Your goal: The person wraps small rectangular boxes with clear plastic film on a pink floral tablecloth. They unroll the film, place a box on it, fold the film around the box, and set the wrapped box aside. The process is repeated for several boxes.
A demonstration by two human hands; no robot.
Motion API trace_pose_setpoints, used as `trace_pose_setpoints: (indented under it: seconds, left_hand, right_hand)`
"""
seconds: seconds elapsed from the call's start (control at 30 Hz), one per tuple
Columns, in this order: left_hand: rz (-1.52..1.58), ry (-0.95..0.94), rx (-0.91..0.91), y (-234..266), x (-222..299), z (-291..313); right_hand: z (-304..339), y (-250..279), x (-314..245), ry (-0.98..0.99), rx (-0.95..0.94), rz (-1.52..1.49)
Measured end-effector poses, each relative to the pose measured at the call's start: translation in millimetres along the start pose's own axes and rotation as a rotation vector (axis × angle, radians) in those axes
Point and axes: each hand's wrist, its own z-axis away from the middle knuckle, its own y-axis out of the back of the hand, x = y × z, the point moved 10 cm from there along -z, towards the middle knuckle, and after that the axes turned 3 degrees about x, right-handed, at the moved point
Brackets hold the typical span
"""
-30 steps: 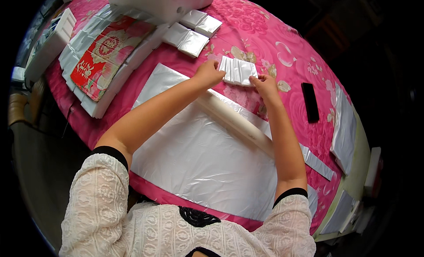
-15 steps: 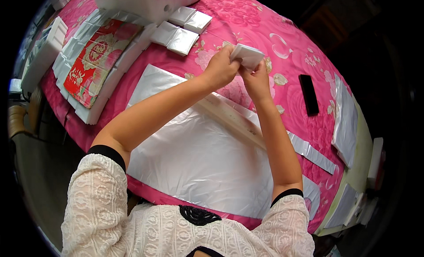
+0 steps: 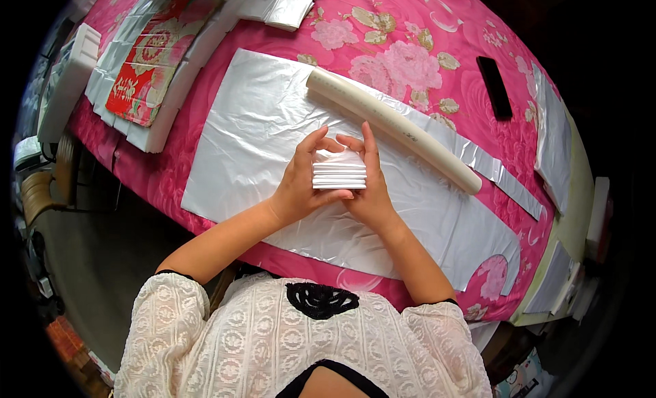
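Note:
Between my two hands, above the near middle of the table, is a small stack of folded white plastic bags (image 3: 339,176). My left hand (image 3: 295,182) grips its left side and my right hand (image 3: 372,196) its right side, with thumbs at the near edge and fingers curled at the far side. The layered folds face me. Beneath my hands a large silvery-white plastic bag (image 3: 236,141) lies flat, with a curved cut-out at its right end. Across its far part rests a cream-coloured tube (image 3: 396,130), slanting down to the right.
Several folded silvery packets (image 3: 285,11) lie at the far left. Beside them, a red patterned bag (image 3: 154,66) tops a pile of white plastic. A black phone (image 3: 495,88) lies at right, near more folded plastic (image 3: 551,141). A pink floral cloth (image 3: 410,63) covers the table.
Both hands have drawn the folded stack back from the far side of the table toward my body. The tube, partly hidden by my arms before, now shows whole. My view has shifted.

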Motion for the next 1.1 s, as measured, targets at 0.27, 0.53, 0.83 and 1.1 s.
trace_pose_setpoints:
  seconds: [0.27,0.53,0.83,1.1]
  left_hand:
    - [-0.032,0.26,0.038,5.0,-40.5,-4.1]
    - [-0.005,0.175,0.133,23.1,-30.6,-14.4]
    - [0.06,0.227,0.092,20.3,-41.0,-12.2]
    - [0.125,0.255,0.095,23.2,-40.0,-12.0]
  right_hand:
    - [-14.7,1.2,1.5,0.117,-0.063,0.208]
    - [-50.7,34.6,-6.9,-0.015,0.018,0.056]
    - [-268.9,54.1,99.1,-0.505,0.011,-0.166]
    - [-327.3,30.8,113.2,-0.422,0.043,0.272]
